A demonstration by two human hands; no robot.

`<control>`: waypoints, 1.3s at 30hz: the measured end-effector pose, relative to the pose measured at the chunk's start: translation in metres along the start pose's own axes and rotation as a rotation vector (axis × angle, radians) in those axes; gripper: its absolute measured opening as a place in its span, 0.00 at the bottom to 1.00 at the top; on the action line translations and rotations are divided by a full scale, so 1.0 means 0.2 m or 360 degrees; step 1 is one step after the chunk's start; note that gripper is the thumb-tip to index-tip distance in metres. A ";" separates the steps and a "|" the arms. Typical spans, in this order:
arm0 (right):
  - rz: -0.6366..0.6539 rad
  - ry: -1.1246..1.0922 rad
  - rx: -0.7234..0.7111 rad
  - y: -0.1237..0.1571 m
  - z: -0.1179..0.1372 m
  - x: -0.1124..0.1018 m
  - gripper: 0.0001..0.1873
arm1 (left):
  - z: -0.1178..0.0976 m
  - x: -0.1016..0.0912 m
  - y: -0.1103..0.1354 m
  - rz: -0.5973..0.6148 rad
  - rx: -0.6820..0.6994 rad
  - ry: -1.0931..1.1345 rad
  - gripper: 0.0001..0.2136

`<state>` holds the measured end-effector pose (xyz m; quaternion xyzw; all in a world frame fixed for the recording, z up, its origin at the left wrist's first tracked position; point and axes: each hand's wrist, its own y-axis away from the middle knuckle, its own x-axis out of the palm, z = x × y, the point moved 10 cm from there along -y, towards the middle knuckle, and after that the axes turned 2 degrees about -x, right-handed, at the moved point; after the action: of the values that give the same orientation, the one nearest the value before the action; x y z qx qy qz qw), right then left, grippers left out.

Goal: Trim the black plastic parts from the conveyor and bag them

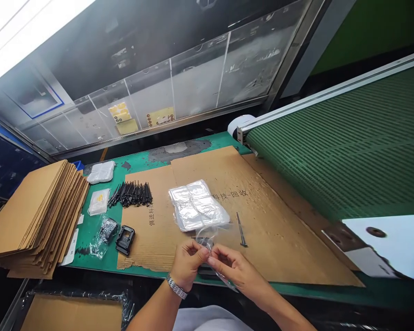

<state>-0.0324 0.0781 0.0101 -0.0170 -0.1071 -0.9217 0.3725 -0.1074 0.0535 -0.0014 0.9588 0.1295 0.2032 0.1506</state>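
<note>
Now we grip small clear bag (207,246), left hand (188,265) and right hand (239,271) both pinching it between fingertips; long axis slants from near-right to far-left.

From where I'm watching, a glass-panelled partition (193,78) bearing yellow notices (119,112) runs behind the green worktop (224,140); a bright strip light (24,32) glares upper left, and a green-belted conveyor (341,138) fills the right.

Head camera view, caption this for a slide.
Left hand and right hand pinch a clear plastic bag over a cardboard sheet, beside black plastic rods.
</note>
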 end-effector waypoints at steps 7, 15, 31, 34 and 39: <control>-0.0388 -0.0443 0.0145 0.00 -0.08 -0.04 0.27 | 0.14 -0.03 0.00 -0.0207 -0.0187 0.0578 0.21; -0.0892 -0.0895 0.0122 0.04 -0.20 -0.27 0.26 | 0.15 -0.18 0.00 -0.0337 -0.0280 0.0809 0.21; -0.0479 0.0142 -0.0279 -0.03 -0.04 -0.01 0.26 | 0.04 -0.50 0.09 -0.1205 0.0368 -0.0707 0.16; -0.0172 0.0387 -0.0409 -0.06 0.01 0.12 0.23 | -0.09 -0.33 0.16 -0.0937 0.0989 -0.1649 0.09; -0.0509 0.0691 -0.0390 -0.04 -0.08 -0.02 0.24 | -0.13 -0.46 0.12 -0.0950 0.0973 -0.1710 0.13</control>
<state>-0.0345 0.0835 -0.0085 0.1527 0.0859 -0.9568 0.2319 -0.1949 0.0090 -0.0033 0.8493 0.3471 -0.3963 -0.0339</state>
